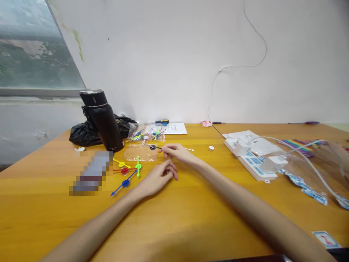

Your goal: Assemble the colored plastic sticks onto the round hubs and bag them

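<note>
My right hand (174, 152) pinches one end of a black arrow spinner (153, 147) between thumb and fingertips, just above the table. Close below it, my left hand (160, 176) rests on the wood with loosely curled, slightly parted fingers and nothing visible in them. To the left lie a yellow spinner (121, 164), a red spinner (124, 170), a green spinner (138, 166) and a blue spinner (125, 183). A clear plastic bag (136, 153) lies flat behind them. Farther back is another bag (156, 134) of colourful pieces. A white arrow tip (190, 149) shows beyond my right hand.
A black bottle (103, 122) stands at left beside a black plastic bag (81, 133) and a blurred-out flat object (92, 173). A small white disc (211, 148) lies right of my hands. Farther right are a power strip (252, 165) with cables and another person's hand (334, 154).
</note>
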Available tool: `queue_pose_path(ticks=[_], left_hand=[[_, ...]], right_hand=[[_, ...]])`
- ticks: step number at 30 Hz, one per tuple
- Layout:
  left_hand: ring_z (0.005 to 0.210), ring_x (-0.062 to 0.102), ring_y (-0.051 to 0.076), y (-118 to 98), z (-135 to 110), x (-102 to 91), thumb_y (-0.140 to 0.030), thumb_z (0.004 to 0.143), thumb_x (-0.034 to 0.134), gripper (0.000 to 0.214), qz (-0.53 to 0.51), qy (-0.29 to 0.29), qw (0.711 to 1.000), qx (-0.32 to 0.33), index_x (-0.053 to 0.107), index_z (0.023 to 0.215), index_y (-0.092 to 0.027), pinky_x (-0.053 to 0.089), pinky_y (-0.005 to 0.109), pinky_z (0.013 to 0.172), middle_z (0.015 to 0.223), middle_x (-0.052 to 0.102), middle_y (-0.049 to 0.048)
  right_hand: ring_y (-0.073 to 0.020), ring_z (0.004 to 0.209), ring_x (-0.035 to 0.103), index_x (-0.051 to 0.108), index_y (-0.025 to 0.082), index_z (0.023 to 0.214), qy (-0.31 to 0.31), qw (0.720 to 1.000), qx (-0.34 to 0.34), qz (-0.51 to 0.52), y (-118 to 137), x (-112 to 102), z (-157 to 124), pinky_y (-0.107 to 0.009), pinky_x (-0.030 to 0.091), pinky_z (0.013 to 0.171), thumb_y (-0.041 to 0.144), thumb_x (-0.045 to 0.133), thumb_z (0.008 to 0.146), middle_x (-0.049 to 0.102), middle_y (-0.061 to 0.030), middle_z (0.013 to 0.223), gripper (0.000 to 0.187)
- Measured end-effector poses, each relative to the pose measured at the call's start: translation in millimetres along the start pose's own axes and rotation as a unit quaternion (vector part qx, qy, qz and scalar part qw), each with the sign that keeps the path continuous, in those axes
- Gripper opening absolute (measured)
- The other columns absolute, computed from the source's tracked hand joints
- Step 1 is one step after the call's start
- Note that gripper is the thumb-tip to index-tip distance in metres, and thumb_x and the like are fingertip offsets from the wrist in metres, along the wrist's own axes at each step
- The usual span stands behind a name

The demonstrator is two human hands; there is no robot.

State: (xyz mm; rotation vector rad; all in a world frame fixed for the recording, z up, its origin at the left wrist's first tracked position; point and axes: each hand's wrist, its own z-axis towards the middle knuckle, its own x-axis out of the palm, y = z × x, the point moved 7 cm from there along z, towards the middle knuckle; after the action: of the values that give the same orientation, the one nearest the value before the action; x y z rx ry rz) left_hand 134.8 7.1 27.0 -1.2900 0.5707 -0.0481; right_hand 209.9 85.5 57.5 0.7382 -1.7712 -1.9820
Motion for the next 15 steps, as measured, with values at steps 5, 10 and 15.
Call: queue_pose_path(ticks=[5,10,15], left_hand=[[0.090,0.069,0.022,-5,-2,1.1,-0.021,0.094,0.047,0.016,0.041,0.012,0.999,0.014,0.063,0.096,-0.021,0.049,0.030,0.083,0.093,0.076,0.0042],[0.091,0.068,0.024,-4,-2,0.6,-0.022,0.095,0.046,0.024,0.082,0.012,0.996,0.039,0.069,0.086,-0.020,0.050,0.032,0.086,0.093,0.075,0.0061],[0.091,0.069,0.025,-3,-4,-1.6,-0.021,0.093,0.049,0.023,0.078,-0.002,0.996,0.043,0.071,0.088,-0.020,0.052,0.032,0.086,0.093,0.076,0.0063]], right_hand=[[-0.0058,0.048,0.030,0.074,0.014,0.092,0.105,0.989,0.107,0.008,19,56,40,-0.021,0.021,0.046,0.034,0.063,0.091,0.050,0.0049,0.060,0.023],[-0.0038,0.040,0.019,0.071,0.016,0.088,0.159,0.966,0.201,-0.025,5,109,68,-0.020,0.014,0.042,0.024,0.059,0.092,0.048,0.0077,0.055,0.015],[-0.0043,0.040,0.031,0.069,0.016,0.079,0.136,0.973,0.164,-0.091,-8,121,83,-0.018,0.024,0.042,0.023,0.060,0.091,0.057,0.0060,0.054,0.016]])
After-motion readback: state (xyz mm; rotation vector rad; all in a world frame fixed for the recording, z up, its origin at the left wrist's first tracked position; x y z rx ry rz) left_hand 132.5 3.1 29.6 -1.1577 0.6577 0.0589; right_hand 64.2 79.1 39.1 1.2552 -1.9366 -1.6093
